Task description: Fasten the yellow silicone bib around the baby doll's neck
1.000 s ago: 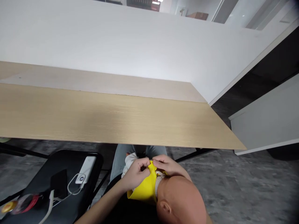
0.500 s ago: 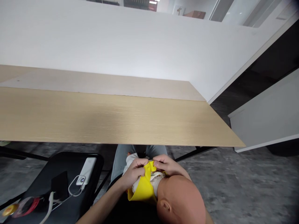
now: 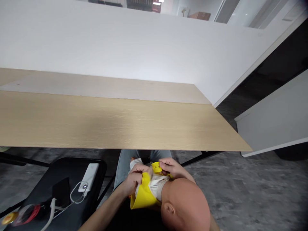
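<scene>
A bald baby doll point(image 3: 186, 203) in white clothing lies on my lap, its head toward me. Around its neck area is a yellow bib point(image 3: 143, 199) that looks like silicone, its neck strap parted. My left hand point(image 3: 135, 178) pinches one side of the bib near the neck. Between the fingers of my right hand point(image 3: 170, 167) is the other strap end point(image 3: 157, 167), which has small holes. White cloth point(image 3: 158, 186) of the doll's clothing shows in the gap between the two ends.
A wooden table point(image 3: 120, 125) stretches in front of my knees, against a white partition point(image 3: 120, 41). To the left, a black chair point(image 3: 45, 183) carries a white power bank point(image 3: 89, 176) with a cable, a dark flat object point(image 3: 61, 192) and a red-and-yellow item point(image 3: 26, 214).
The two bib ends, close together before, have come apart. My left hand has moved slightly left and down with its side, while my right hand keeps the holed strap end.
</scene>
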A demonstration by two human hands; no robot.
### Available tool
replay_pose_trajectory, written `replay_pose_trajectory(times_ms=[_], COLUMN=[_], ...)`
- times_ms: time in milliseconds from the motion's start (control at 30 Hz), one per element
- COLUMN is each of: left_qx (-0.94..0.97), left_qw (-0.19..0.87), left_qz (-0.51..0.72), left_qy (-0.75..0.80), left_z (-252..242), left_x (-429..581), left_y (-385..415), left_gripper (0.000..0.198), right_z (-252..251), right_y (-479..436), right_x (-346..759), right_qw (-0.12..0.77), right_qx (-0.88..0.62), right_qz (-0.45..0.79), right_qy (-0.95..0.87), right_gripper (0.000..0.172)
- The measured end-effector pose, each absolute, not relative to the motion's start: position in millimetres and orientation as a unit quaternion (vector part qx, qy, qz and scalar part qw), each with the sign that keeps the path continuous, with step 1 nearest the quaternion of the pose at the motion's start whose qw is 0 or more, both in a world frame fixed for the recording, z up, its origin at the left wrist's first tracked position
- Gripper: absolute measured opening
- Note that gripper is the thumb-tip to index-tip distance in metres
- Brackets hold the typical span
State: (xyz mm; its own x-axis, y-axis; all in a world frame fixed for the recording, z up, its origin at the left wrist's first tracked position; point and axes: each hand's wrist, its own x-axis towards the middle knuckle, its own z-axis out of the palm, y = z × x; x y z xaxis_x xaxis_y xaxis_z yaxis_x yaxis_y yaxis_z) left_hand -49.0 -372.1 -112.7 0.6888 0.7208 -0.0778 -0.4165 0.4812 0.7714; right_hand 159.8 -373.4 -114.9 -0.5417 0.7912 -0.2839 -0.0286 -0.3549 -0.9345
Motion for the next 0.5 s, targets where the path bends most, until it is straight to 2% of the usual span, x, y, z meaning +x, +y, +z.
replay_pose_trajectory(times_ms=[100,300,500], left_qx=[0.424,0.622,0.732], left_qw=[0.818,0.689,0.588], left_qz=[0.337,0.287,0.216], left_qy=[0.194,0.236,0.268], left_z=[-112.0,-89.4,-63.0], left_x=[-53.4,-70.0,-83.7], left_y=[-369.6,-368.0,-374.4], left_gripper=[0.021,0.01,0.018], right_z=[-116.2,-113.9,-109.9], right_y=[-373.3,-370.8,-369.5], right_x=[156.4,152.2,158.1], right_qw=[0.298,0.343,0.327], right_qx=[-0.418,-0.464,-0.439], right_qz=[0.724,0.678,0.648], right_qy=[-0.461,-0.456,-0.53], right_gripper=[0.056,0.052,0.044])
